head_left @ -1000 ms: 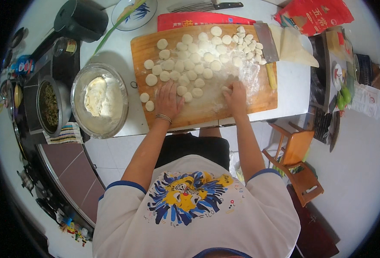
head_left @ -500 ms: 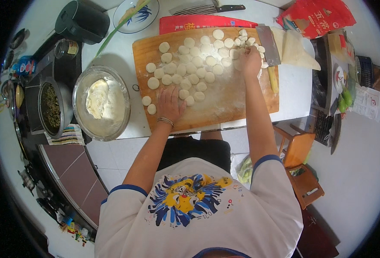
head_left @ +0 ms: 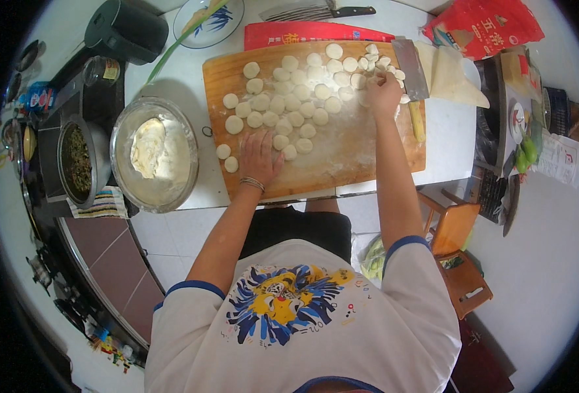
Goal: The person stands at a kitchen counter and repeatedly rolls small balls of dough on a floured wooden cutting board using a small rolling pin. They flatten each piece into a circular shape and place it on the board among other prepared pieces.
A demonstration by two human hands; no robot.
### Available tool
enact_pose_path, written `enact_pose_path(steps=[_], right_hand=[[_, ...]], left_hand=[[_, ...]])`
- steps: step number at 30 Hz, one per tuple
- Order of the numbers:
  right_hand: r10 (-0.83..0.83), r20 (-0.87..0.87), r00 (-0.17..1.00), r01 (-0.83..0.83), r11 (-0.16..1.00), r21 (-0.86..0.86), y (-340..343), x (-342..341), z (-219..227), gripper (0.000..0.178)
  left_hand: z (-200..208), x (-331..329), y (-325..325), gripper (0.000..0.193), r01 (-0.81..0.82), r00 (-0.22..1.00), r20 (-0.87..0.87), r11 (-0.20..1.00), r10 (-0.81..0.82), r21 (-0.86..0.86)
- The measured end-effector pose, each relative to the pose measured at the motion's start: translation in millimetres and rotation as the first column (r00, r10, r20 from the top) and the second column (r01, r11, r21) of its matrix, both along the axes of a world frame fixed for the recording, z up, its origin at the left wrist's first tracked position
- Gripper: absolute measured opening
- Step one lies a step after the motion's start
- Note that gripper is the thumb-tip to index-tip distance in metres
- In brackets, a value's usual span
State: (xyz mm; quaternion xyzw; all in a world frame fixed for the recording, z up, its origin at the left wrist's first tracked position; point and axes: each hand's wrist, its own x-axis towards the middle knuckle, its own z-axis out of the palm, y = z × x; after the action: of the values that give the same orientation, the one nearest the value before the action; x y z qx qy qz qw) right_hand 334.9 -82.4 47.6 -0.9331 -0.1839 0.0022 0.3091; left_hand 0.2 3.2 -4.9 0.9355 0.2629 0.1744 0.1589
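A floured wooden board [head_left: 342,171] carries many flattened white dough discs [head_left: 292,103] across its left and middle. My left hand [head_left: 259,156] lies palm down near the board's front left, fingers stretched out, just below the discs. At the board's right, my right hand [head_left: 384,93] reaches into a cluster of small cut dough pieces [head_left: 372,57]. Its fingers are bent together over a dough piece that is mostly hidden beneath them. Beside that cluster, a cleaver with a broad blade [head_left: 410,69] and a yellowish handle [head_left: 417,122] lies along the board's right edge.
Left of the board stands a clear bowl [head_left: 191,157] with a lump of dough [head_left: 148,149]; past it is a metal pot [head_left: 101,171] of chopped filling. Behind the board lie a red packet [head_left: 316,33], a knife [head_left: 354,11] and a plate [head_left: 221,36]. A wooden chair [head_left: 456,226] stands front right.
Both hands keep nearly the same places. My right hand's fingers have shifted very slightly among the small dough pieces. The left hand stays flat on the board.
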Motion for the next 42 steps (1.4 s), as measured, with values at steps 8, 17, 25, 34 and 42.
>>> enact_pose_path(steps=[8,17,25,34,42], right_hand=[[0.31,-0.191,0.932,-0.315,0.949,0.002,-77.3,-98.8,-0.3,0.018],[0.508,-0.235,0.829,-0.503,0.86,0.086,-96.4,-105.5,0.9,0.037],[0.416,-0.165,0.894,-0.429,0.902,-0.051,-84.5,-111.1,6.9,0.026],[0.249,-0.155,0.956,-0.266,0.959,-0.1,-71.0,-114.0,1.3,0.038],[0.145,0.234,0.961,-0.056,0.936,-0.348,-27.0,-118.5,-29.3,0.085]], left_hand=[[-3.5,-1.1,-1.1,0.059,-0.001,0.999,0.036,0.999,0.002,-0.044],[10.4,2.2,-0.4,0.057,-0.001,1.0,-0.01,0.999,0.001,-0.039],[11.1,1.6,-0.9,0.057,0.003,1.0,-0.008,1.0,-0.003,-0.011],[4.1,-2.1,-1.1,0.058,-0.001,0.999,-0.047,1.0,0.001,-0.008],[5.1,-0.5,0.3,0.059,0.018,1.0,-0.023,1.0,-0.018,-0.011]])
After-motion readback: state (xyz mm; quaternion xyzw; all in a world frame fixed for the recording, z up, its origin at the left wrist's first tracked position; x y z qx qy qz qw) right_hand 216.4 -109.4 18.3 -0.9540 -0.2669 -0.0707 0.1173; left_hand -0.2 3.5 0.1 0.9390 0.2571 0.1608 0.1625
